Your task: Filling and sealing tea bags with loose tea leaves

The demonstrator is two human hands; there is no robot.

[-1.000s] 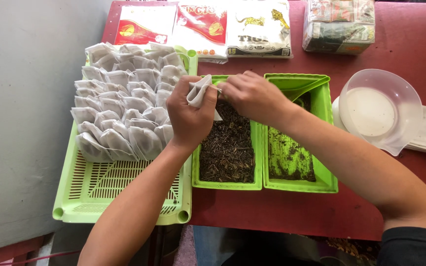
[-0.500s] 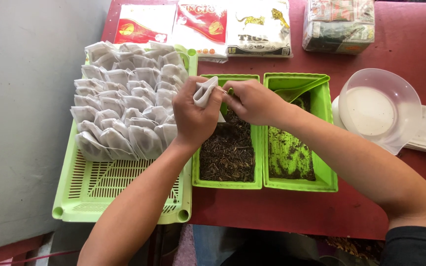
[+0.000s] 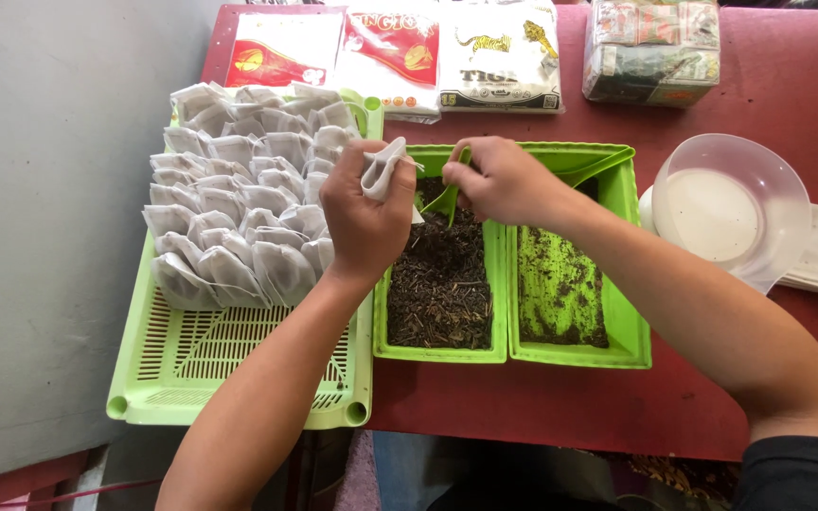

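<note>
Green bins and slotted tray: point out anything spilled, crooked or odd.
Nothing spilled. The two green bins sit side by side, squared; the filled bags lie in rows on the slotted tray. The left hand holds an empty bag; the right hand holds a green scoop.

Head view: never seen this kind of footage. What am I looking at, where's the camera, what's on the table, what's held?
There is no machine here: a person works with two bare hands, and a single camera worn on the head looks down at them. The left hand holds a small white filter bag up by its mouth. The right hand grips a green scoop over the left green tub, which holds dark loose tea. A second green tub beside it is nearly scraped out, with another green scoop lying in it. To the left, a slotted green tray carries rows of filled bags. On the red table also sit printed packets and a clear plastic bowl.
</note>
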